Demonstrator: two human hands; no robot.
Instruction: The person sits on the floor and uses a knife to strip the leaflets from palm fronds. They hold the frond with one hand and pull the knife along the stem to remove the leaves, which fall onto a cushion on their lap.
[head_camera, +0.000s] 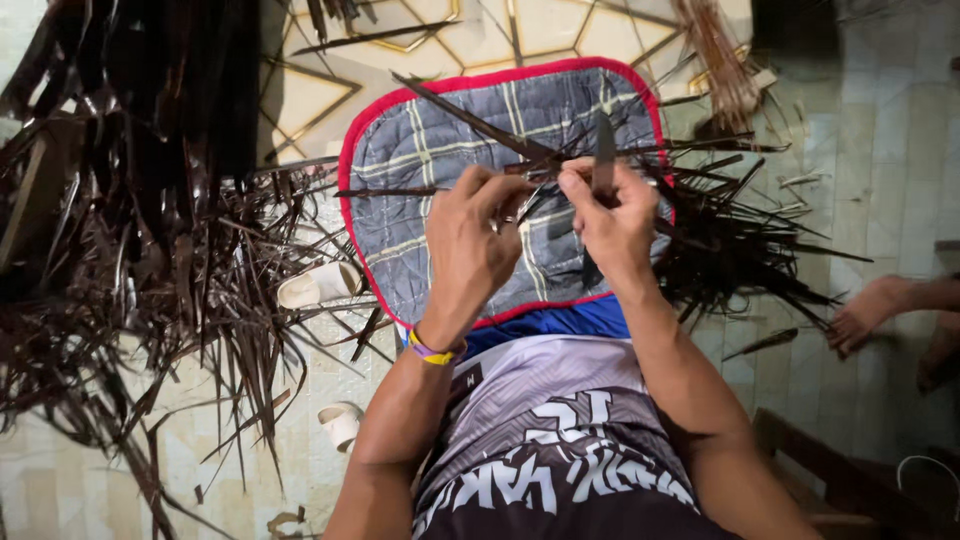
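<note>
My left hand (470, 240) pinches a long dark dried leaf strip (470, 120) that runs up and to the left over a grey checked quilted mat with red edging (400, 150) on my lap. A dark knife blade (605, 155) points upward from my right hand (612, 215), which grips it and presses it against the strip. The two hands are close together over the mat's middle. A purple and yellow band sits on my left wrist.
A big heap of dark dried leaf strips (130, 230) fills the left side. A smaller pile of cut strips (740, 240) lies at the right of the mat. Two rolls of pale tape (318, 285) rest on the tiled floor. Another person's foot (870, 310) shows at the right.
</note>
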